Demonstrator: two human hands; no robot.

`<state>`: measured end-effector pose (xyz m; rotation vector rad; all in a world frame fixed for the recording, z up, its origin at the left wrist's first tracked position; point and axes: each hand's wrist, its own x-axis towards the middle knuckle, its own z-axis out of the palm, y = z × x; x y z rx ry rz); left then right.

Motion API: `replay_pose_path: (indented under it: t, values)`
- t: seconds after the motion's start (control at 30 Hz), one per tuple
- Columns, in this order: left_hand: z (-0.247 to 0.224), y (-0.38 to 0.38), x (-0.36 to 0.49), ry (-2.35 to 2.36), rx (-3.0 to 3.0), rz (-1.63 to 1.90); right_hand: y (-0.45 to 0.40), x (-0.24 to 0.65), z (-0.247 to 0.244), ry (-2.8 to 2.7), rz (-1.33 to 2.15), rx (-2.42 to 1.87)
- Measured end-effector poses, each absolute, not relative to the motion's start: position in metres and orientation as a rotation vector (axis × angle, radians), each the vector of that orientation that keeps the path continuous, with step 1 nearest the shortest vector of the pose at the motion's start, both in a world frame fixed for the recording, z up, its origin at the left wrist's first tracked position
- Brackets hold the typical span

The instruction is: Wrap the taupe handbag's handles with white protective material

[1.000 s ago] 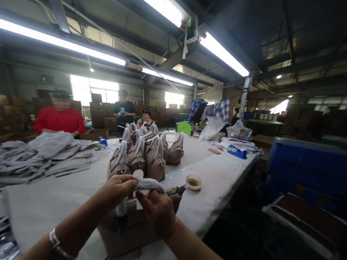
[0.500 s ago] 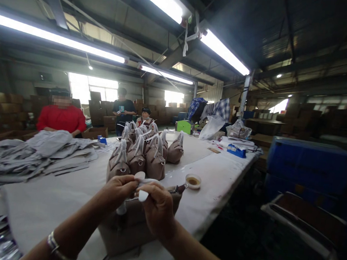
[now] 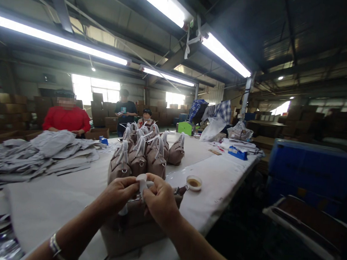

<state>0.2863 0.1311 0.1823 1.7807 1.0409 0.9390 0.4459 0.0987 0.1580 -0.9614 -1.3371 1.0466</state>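
My left hand point(image 3: 118, 193) and my right hand point(image 3: 160, 201) meet above a taupe handbag point(image 3: 136, 228) lying at the near table edge. Both pinch the white wrapped handle point(image 3: 142, 182) of that bag between fingertips. The bag's metal clasp point(image 3: 183, 189) pokes out to the right of my right hand. A silver bracelet point(image 3: 56, 249) circles my left wrist. Behind my hands stands a cluster of several taupe handbags point(image 3: 142, 155) with white wrapped handles.
A small dish of brown liquid point(image 3: 193, 182) sits right of the bags. Grey cloth pieces point(image 3: 34, 154) pile at the left. A person in red point(image 3: 67, 117) stands behind them, two others farther back. A blue tape dispenser point(image 3: 237, 152) and a blue crate point(image 3: 313, 166) lie right.
The white wrap stretched between my hands a second ago is now bunched short, and my two hands have drawn together and lifted a little.
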Motion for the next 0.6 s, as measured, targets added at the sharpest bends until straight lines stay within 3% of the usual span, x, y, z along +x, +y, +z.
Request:
replay_pose_path:
  t: [0.4, 0.6]
  values:
    - [0.181, 0.128, 0.287, 1.032, 1.817, 0.901, 0.100, 0.445, 0.167, -1.160, 1.309, -0.787]
    - [0.185, 0.125, 0.290, 1.029, 1.859, 0.883, 0.103, 0.445, 0.157, -1.330, 1.051, -0.815]
